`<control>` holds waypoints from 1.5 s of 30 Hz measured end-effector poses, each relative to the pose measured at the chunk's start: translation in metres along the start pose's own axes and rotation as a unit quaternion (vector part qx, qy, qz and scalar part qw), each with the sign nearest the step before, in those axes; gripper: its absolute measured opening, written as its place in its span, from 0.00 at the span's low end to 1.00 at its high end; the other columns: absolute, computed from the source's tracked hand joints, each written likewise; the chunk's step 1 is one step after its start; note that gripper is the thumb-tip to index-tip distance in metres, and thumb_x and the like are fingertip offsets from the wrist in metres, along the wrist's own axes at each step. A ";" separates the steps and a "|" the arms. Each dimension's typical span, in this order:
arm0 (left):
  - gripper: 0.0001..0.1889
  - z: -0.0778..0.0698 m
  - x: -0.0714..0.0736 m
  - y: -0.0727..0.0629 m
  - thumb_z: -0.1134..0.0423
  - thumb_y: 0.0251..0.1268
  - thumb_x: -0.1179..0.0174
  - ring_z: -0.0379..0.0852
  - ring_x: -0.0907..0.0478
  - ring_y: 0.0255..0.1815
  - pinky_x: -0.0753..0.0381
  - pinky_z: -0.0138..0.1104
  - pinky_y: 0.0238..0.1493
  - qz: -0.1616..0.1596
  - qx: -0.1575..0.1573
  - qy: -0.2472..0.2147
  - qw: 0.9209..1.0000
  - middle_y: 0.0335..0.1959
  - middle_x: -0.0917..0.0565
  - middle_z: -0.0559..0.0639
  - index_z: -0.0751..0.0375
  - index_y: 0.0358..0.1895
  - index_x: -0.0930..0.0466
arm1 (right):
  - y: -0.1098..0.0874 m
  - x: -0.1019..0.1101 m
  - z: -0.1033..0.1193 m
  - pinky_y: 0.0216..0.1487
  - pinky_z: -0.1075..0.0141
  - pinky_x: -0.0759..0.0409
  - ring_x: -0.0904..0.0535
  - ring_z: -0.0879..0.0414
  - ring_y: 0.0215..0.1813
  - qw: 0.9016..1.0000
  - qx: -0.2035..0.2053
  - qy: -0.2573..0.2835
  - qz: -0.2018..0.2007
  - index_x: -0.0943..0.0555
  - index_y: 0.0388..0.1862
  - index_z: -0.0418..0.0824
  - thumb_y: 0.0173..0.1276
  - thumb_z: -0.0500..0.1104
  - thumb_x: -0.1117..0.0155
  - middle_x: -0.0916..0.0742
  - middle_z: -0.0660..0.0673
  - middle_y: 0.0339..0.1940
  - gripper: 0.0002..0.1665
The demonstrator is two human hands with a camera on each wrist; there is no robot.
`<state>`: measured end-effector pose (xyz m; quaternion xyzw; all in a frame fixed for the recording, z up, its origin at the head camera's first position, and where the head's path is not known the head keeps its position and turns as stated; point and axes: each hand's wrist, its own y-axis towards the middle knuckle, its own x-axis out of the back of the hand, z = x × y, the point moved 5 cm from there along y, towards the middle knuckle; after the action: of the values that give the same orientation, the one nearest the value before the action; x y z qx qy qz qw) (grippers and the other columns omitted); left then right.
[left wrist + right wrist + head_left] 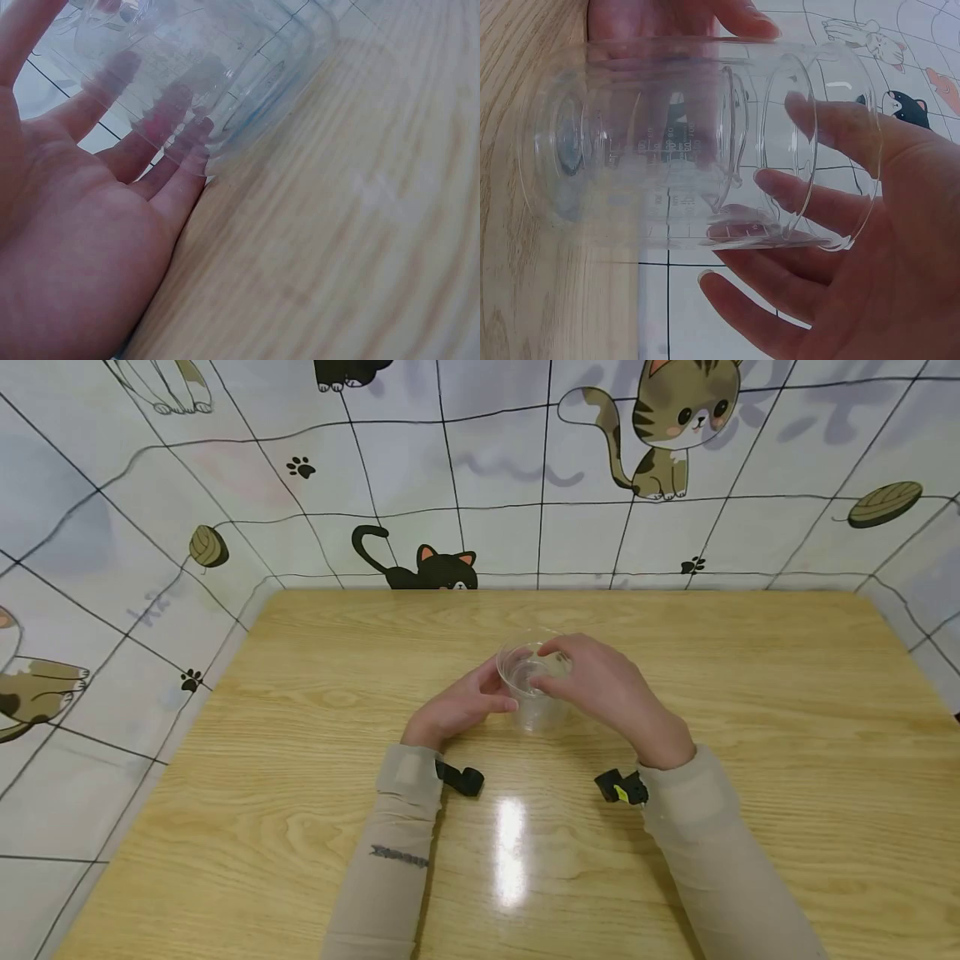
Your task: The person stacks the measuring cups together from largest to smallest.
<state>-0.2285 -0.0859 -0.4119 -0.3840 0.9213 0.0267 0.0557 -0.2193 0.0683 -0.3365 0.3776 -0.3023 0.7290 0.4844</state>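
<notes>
A clear graduated beaker (667, 161) stands upright on the table with smaller clear vessels nested inside it; the right wrist view shows several rims one within another. My left hand (470, 700) holds the outer beaker (538, 714) from its left side, thumb in front and fingers behind. Through the clear wall in the left wrist view, the left fingers (161, 116) show against the beaker. My right hand (607, 681) is over the mouth, its thumb and a finger (810, 199) reaching inside the outer rim, spread apart. Whether they touch an inner rim is unclear.
The wooden table (300, 827) extends around both arms. A wall covering (495, 468) with cat drawings and a line grid rises behind the table and along its sides. Black wrist cameras (461, 779) sit at the beige sleeves.
</notes>
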 end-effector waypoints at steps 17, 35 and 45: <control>0.35 -0.006 0.004 0.000 0.74 0.60 0.48 0.41 0.43 0.65 0.43 0.40 0.62 -0.009 0.004 0.050 0.999 0.66 0.40 0.44 0.49 0.68 0.48 | -0.004 0.010 0.000 0.53 0.49 0.33 0.33 0.49 0.59 0.998 0.051 0.040 -0.007 0.41 0.67 0.48 0.54 0.71 0.49 0.29 0.46 0.61 0.46; 0.34 0.001 -0.004 0.000 0.73 0.60 0.48 0.45 0.45 0.66 0.41 0.39 0.61 -0.006 -0.005 0.030 1.000 0.67 0.42 0.48 0.46 0.68 0.48 | -0.013 0.010 -0.011 0.56 0.46 0.37 0.43 0.50 0.64 0.979 0.128 0.136 0.080 0.50 0.69 0.57 0.49 0.52 0.29 0.42 0.50 0.66 0.53; 0.34 -0.002 0.001 0.001 0.68 0.59 0.45 0.45 0.42 0.65 0.39 0.39 0.60 -0.019 -0.013 0.038 0.999 0.65 0.39 0.47 0.46 0.68 0.46 | -0.011 0.012 -0.010 0.54 0.47 0.35 0.40 0.51 0.62 0.986 0.125 0.094 0.060 0.49 0.69 0.58 0.44 0.59 0.29 0.42 0.48 0.66 0.56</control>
<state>-0.2297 -0.0861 -0.4097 -0.4031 0.9147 0.0234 0.0165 -0.2150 0.0860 -0.3308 0.3465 -0.1839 0.8208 0.4152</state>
